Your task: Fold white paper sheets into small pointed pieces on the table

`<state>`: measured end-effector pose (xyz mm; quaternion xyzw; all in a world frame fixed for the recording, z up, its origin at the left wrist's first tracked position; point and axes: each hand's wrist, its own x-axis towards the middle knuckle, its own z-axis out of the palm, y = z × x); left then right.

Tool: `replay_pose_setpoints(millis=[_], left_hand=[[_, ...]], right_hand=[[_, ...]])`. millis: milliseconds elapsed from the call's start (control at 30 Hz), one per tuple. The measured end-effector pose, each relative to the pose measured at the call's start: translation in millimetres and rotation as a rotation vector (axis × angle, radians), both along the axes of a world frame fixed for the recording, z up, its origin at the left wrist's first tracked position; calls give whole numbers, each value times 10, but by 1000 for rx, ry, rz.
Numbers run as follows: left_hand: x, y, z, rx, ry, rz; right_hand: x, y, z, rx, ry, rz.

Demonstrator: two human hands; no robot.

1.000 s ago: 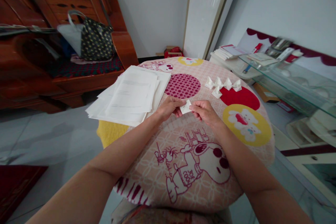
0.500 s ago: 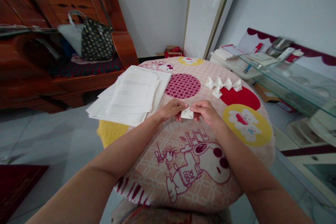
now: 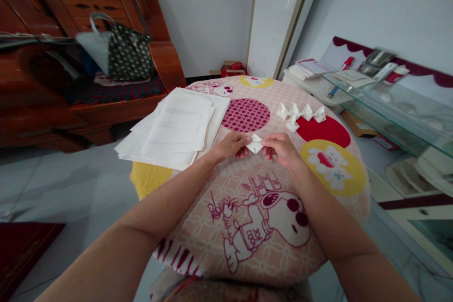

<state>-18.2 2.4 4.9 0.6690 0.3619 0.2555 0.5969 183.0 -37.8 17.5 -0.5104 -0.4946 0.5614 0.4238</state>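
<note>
A small folded piece of white paper (image 3: 255, 144) is held between my two hands, above the middle of the round table. It is turned like a diamond, with faint dark print on it. My left hand (image 3: 232, 146) pinches its left corner between thumb and fingers. At the opposite corner, my right hand (image 3: 279, 147) grips it the same way, its other fingers curled under. Beyond my right hand, several folded white paper pieces (image 3: 293, 112) with raised points sit grouped on the tablecloth (image 3: 233, 207).
A loose stack of printed paper sheets (image 3: 177, 125) covers the table's left side. To the right stands a glass-topped shelf (image 3: 392, 113) with a metal pot and papers. A wooden bench (image 3: 166, 66) bearing a dark patterned bag (image 3: 129, 54) is at the back left.
The folded paper has been turned from a square-on position to a diamond. My hands have moved slightly apart, from its upper edge to its side corners.
</note>
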Motion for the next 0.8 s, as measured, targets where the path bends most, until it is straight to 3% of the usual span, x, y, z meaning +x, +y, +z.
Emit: replay_pose_setpoints(millis=[67, 167, 333, 433, 667, 800], left_hand=[[-9, 14, -8, 34, 14, 18], [-48, 46, 3, 210, 106, 6], [-86, 43, 87, 458, 254, -113], [-64, 19, 98, 505, 291, -165], [-4, 14, -11, 601, 416, -30], [35, 13, -68, 669, 542, -40]], right_hand=[[18, -2, 6, 15, -14, 17], [44, -1, 12, 11, -39, 99], [66, 23, -9, -36, -66, 187], [69, 26, -16, -68, -50, 215], [25, -17, -58, -296, -182, 354], [-15, -26, -111, -308, -282, 438]])
